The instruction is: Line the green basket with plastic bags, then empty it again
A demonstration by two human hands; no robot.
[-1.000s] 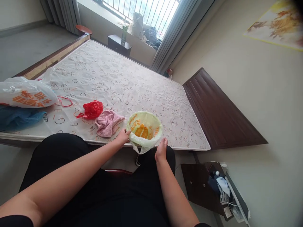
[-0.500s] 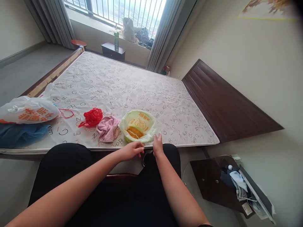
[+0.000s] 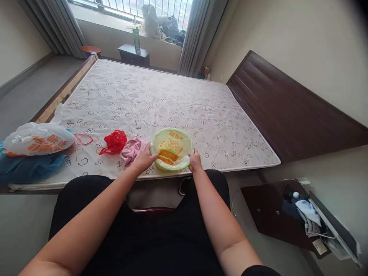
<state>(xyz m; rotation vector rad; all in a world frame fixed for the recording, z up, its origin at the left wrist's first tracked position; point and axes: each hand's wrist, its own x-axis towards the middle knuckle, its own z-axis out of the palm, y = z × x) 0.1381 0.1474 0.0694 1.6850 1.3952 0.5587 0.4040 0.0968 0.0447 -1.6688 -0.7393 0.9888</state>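
Observation:
On the mattress (image 3: 138,103) in front of me stands a light green basket (image 3: 166,168). A thin plastic bag (image 3: 181,142) with orange print lines it and is folded over its rim. My left hand (image 3: 146,157) grips the left side of the rim, thumb over the edge. On the opposite side, my right hand (image 3: 196,161) is closed on the rim and bag edge. A pink cloth (image 3: 132,150) lies crumpled just left of the basket, partly behind my left hand. Beside it is a crumpled red plastic bag (image 3: 115,142).
A full white plastic bag (image 3: 38,138) and a blue bundle (image 3: 31,166) lie at the mattress's left. To the right stand a dark headboard (image 3: 287,111) and a cluttered dark cabinet (image 3: 267,211). A nightstand (image 3: 133,55) with a green bottle is beyond the bed.
Both hands have moved out to the basket's sides and taken hold of its rim. The bag's edge now lies smoother around the rim. The view has shifted slightly.

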